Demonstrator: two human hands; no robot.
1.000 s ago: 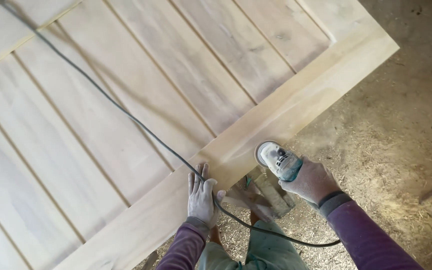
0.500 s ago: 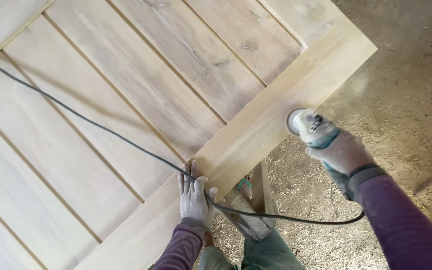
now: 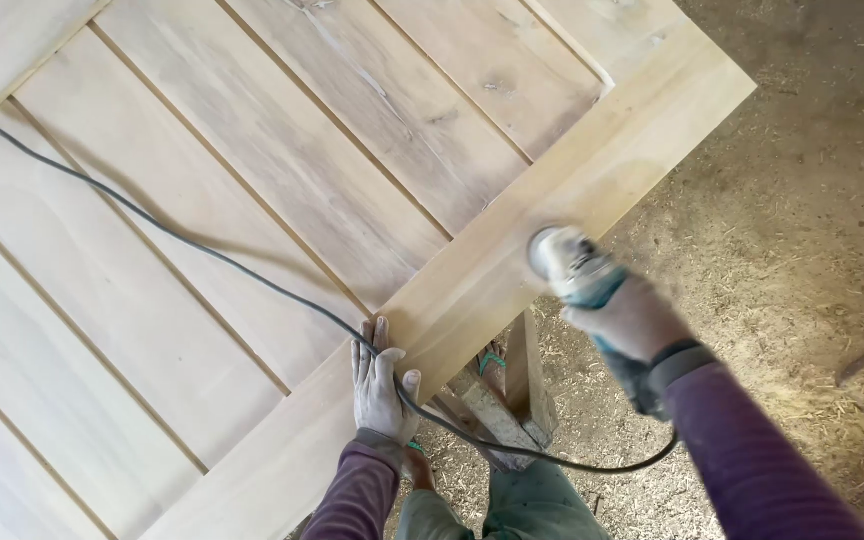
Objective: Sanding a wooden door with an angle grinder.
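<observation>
A large pale wooden door panel (image 3: 252,200) lies flat, made of long boards inside a wider frame rail. My right hand (image 3: 627,318), gloved, grips a handheld power sander (image 3: 564,260) whose round head rests on the frame rail's near edge. My left hand (image 3: 377,385), also gloved, lies flat with spread fingers on the same rail, lower left of the tool. The sander's black cord (image 3: 202,250) runs from the tool under my right arm, past my left hand and across the boards to the left edge.
A wooden trestle (image 3: 512,400) supports the panel below the rail, between my arms. The ground (image 3: 802,200) to the right is covered in sawdust and shavings. My green trousers (image 3: 532,510) show at the bottom.
My right hand has carried the sander up along the frame rail toward the far corner. My left hand has stayed flat on the rail.
</observation>
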